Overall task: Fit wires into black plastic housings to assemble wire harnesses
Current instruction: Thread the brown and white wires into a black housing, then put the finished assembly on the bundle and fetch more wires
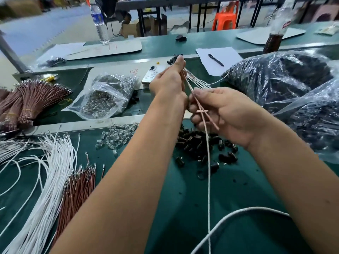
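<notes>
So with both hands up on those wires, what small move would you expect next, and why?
Probably the right hand feeds the pink wire up toward the left hand, which pinches a bunch of wires with black housings at its fingertips. Both hands already hold that wire, so seating it seems next.

matt green table mat (183, 208), glossy crinkled plastic bag (102, 96)

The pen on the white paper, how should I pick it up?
Pinch the pen around its middle, coming straight down from above. It lies flat and slanted on the paper with nothing touching it, so both long sides are free for your fingers.
</notes>
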A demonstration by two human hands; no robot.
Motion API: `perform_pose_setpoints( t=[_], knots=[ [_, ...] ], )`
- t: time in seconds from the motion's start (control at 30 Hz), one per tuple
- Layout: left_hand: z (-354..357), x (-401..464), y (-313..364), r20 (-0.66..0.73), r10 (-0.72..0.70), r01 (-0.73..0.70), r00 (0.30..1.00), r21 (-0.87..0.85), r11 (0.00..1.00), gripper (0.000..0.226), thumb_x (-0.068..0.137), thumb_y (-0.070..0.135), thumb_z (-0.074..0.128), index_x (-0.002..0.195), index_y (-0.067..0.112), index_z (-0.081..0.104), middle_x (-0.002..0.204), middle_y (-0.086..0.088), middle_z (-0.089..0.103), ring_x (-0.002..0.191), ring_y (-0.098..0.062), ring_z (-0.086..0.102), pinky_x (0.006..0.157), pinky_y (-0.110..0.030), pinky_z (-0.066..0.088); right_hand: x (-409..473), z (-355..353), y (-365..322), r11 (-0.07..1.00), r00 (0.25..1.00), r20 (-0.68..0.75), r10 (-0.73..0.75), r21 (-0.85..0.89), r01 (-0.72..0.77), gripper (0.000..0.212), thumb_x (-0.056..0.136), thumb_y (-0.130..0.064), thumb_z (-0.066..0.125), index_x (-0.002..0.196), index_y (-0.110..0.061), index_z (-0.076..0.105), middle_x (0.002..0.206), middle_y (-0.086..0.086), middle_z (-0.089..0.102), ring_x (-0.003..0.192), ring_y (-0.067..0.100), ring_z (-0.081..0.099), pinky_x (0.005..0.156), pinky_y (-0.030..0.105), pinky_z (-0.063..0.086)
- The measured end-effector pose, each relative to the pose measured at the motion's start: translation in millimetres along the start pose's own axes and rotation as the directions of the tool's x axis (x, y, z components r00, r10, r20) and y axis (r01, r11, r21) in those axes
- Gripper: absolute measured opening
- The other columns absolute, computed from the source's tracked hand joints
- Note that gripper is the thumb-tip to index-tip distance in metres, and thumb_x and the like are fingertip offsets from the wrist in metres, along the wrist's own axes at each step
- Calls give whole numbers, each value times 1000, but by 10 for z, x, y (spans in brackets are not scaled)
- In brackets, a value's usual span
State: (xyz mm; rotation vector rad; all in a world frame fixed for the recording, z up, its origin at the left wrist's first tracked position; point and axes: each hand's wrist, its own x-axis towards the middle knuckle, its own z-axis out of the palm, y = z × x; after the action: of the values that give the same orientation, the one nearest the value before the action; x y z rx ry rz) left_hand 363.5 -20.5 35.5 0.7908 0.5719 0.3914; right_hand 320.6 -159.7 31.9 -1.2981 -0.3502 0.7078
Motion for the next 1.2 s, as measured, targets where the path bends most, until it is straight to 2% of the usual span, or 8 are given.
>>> perform_pose_setpoints(
  t=[0.1, 0.27, 0.47, 0.53, 0.63, 0.87, 1.07, 1.2],
  knots=[
    [142, 328, 31, -5, -32, 32, 999, 135, 990, 43, 87, 28, 79, 118, 0, 68, 92, -7, 65, 58, -15, 52, 50, -24, 44, 369, -128, -214, 997, 999, -47, 3, -72, -6, 25, 108, -14, 49, 86, -8, 59, 66, 4, 58, 47, 10, 47, 41, 17, 38],
    [307, 689, -99, 137, -108, 77, 985, 218, 973, 24, 100, 32, 60, 84, 14, 62, 76, -2, 65, 53, -14, 56, 57, -24, 43, 1386, -441, -516, 921, 973, -229, -31, -385, -61, 33, 111, -8, 40, 79, -14, 50, 62, 3, 47, 41, 7, 38, 35, 15, 28],
    [357, 1099, -307, 106, -164, 126, 981, 300, 945, 28, 103, 37, 54, 103, 10, 62, 95, -14, 67, 75, -25, 64, 59, -25, 54, 2588, -780, -665, 628, 913, -318, -256, -773, -94, 26, 105, -1, 50, 81, -7, 56, 74, 19, 61, 49, 22, 51, 40, 28, 43],
    [362, 1230, -368, 78, -131, 101, 988, 313, 944, 27, 103, 34, 55, 101, 7, 61, 97, -17, 65, 78, -26, 64, 65, -29, 56, 2876, -850, -609, 574, 890, -340, -305, -811, -113, 14, 105, -3, 52, 95, -5, 61, 88, 24, 69, 56, 29, 61, 51, 38, 54],
    [338, 1372, -441, 16, -61, 49, 998, 402, 914, 22, 100, 30, 58, 93, 10, 63, 99, -17, 71, 75, -26, 65, 82, -37, 61, 3189, -954, -411, 429, 878, -359, -316, -880, -205, 18, 101, -7, 57, 111, 3, 68, 112, 25, 72, 100, 39, 71, 88, 43, 59],
    [82, 1340, -356, -16, 66, -48, 998, 516, 855, 13, 99, 23, 57, 90, 15, 62, 93, -7, 75, 70, -21, 70, 87, -43, 61, 2937, -930, -211, 179, 880, -282, -383, -957, -228, 29, 91, -6, 57, 116, -2, 72, 123, 18, 70, 117, 35, 64, 102, 41, 53],
    [-238, 762, -241, 53, 182, -184, 982, 504, 844, 16, 98, 14, 59, 83, 13, 65, 88, -9, 75, 77, -19, 71, 64, -29, 57, 1950, -592, -148, 145, 907, -103, -409, -988, -47, 16, 90, -15, 66, 95, -13, 81, 100, 9, 76, 99, 27, 68, 85, 28, 50],
    [-599, 383, -244, 85, 285, -241, 955, 783, 573, 17, 87, 11, 60, 77, 19, 70, 84, -3, 75, 92, -29, 71, 86, -45, 59, 1203, -303, -15, 57, 985, 86, -147, -994, 96, 7, 89, -20, 75, 93, -22, 80, 81, -9, 69, 84, 15, 68, 79, 24, 47]
  ],
)
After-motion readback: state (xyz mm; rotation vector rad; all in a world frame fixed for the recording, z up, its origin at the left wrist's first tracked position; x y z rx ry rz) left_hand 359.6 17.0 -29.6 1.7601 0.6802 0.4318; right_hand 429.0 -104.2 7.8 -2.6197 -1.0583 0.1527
